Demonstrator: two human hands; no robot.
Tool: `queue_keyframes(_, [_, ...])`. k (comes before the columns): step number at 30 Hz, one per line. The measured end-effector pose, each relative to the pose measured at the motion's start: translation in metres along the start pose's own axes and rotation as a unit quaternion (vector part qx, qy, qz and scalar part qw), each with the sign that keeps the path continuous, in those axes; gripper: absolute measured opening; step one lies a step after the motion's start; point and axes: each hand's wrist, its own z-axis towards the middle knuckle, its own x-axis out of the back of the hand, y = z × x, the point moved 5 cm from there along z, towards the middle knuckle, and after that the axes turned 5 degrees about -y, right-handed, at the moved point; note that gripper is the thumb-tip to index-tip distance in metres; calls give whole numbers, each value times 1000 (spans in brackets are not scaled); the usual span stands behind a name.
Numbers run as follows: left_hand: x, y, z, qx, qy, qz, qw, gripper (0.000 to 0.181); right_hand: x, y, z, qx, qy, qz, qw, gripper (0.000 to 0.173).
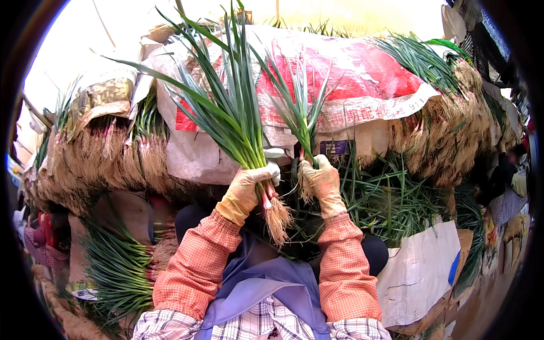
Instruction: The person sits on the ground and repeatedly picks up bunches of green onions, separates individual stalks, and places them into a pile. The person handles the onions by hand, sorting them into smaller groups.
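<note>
Both of my hands wear pale, soiled rubber gloves. My left hand [250, 189] is closed around a thick bunch of green garlic plants [248, 127]. Their long leaves fan upward, while pinkish stem bases and tan roots hang below my fist. In my right hand [323, 182] is a smaller green garlic plant [304, 123], gripped low on its stem with roots dangling beside the glove. Whether that is one plant or a few, I cannot tell. The two bunches are held apart, in front of a red and white woven sack [340, 85].
The sack drapes over a pile whose rooty bundles [450, 127] hang out at right, with more root ends [102, 157] at left. Trimmed bundles [123, 272] lie beside my left arm. Loose leaves [395, 199] heap at right above a pale sheet [418, 272].
</note>
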Motion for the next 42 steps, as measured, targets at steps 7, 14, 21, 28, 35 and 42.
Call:
queue_keyframes(7, [-8, -7, 7, 84, -161, 17, 983, 36, 2, -12, -17, -11, -79, 460, 884, 26])
queue_keyframes(14, [-5, -34, 1, 38, -25, -39, 998, 22, -45, -53, 6, -92, -105, 615, 776, 21])
queue_keyframes(21, [-20, -30, -3, 24, 27, -11, 999, 9, -20, -45, 10, -17, -46, 787, 616, 41])
queue_keyframes(28, [2, -20, -5, 11, 74, 47, 996, 13, 54, -43, 18, 80, -28, 615, 784, 41])
queue_keyframes(35, [-14, -26, 2, 12, 57, 43, 997, 13, -28, -55, -4, 74, 75, 394, 913, 15])
queue_keyframes(42, [-11, -6, -3, -56, 2, -60, 997, 28, 58, -14, 4, 60, 50, 761, 644, 37])
